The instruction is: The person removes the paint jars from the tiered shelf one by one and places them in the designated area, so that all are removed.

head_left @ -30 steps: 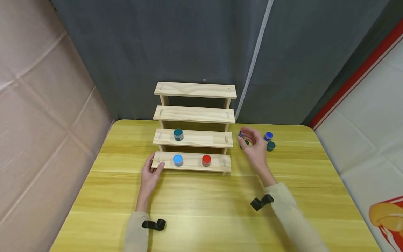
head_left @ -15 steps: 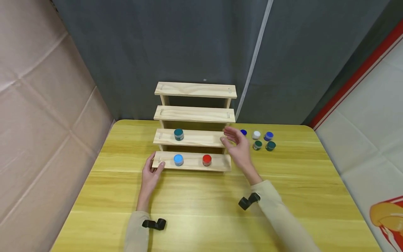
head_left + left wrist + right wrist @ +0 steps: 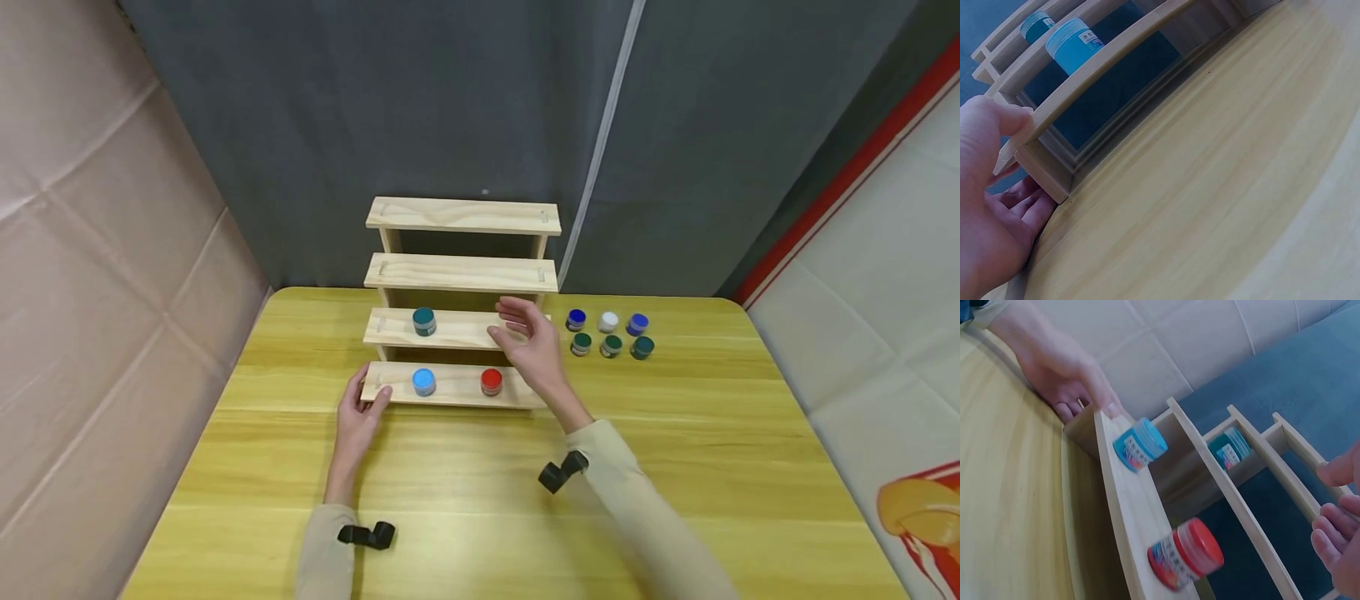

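Note:
A stepped wooden rack (image 3: 461, 272) stands at the table's back. My left hand (image 3: 358, 421) grips the left end of its lowest shelf, thumb on top; the left wrist view shows fingers beside the support. On that shelf are a light-blue paint jar (image 3: 423, 382) and a red paint jar (image 3: 491, 382). One step up sits a dark teal paint jar (image 3: 423, 322). Over the right part of this second shelf hovers my right hand (image 3: 534, 346), thumb and fingers apart. No object shows between them; in the right wrist view its fingers (image 3: 1329, 534) enter at the right edge.
Right of the rack, several paint jars stand in two rows on the table (image 3: 465, 500), among them a white-lidded jar (image 3: 608, 322) and a dark blue-lidded jar (image 3: 576, 319). A dark curtain (image 3: 420, 100) hangs close behind the rack.
My right hand has moved left from the jars beside the rack to over the second shelf, uncovering those jars. The left hand keeps its hold on the rack.

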The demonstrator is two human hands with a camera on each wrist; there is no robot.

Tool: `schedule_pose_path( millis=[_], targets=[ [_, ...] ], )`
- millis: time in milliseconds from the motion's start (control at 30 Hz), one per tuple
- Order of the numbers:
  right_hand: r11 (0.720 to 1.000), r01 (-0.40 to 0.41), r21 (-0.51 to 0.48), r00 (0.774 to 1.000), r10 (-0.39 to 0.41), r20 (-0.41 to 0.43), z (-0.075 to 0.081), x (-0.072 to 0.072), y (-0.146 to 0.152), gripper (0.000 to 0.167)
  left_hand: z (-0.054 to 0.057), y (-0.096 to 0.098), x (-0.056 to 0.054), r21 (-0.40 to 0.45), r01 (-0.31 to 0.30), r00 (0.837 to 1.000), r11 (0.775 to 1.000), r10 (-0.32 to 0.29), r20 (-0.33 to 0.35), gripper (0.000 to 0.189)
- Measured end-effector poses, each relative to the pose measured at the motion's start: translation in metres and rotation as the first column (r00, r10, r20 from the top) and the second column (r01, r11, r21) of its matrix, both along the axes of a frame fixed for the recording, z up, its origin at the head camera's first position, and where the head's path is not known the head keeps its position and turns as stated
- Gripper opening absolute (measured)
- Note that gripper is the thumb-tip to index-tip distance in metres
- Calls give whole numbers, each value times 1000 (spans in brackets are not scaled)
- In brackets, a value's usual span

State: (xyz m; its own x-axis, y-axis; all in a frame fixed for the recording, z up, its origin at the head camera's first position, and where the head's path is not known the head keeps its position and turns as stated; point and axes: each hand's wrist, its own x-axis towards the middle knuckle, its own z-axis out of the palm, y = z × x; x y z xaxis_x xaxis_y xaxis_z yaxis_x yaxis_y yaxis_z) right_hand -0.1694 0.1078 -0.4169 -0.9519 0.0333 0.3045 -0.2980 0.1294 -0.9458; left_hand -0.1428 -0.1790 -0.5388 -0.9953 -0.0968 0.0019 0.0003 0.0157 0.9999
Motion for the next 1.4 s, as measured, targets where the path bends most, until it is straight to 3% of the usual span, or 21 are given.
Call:
schedule_pose_path(
  millis=[467, 867, 1133, 1400],
  targets=[
    [998, -35, 51, 999, 34, 19, 13, -14, -49, 45, 1, -1, -1, -21, -25, 1000, 999, 25, 4, 63],
    [982, -43, 183, 999, 37, 35, -4, -21, -76, 48, -2, 1, -3, -29, -23, 1000, 999, 23, 4, 63],
    [970, -72, 233, 996, 57, 71, -6, -28, -90, 50, -3, 1, -3, -32, -30, 1000, 999, 30, 7, 64],
    [953, -41, 301, 996, 16, 84, -9, -35, -98, 43, -5, 0, -3, -32, -29, 1000, 999, 29, 0, 63]
  ],
)
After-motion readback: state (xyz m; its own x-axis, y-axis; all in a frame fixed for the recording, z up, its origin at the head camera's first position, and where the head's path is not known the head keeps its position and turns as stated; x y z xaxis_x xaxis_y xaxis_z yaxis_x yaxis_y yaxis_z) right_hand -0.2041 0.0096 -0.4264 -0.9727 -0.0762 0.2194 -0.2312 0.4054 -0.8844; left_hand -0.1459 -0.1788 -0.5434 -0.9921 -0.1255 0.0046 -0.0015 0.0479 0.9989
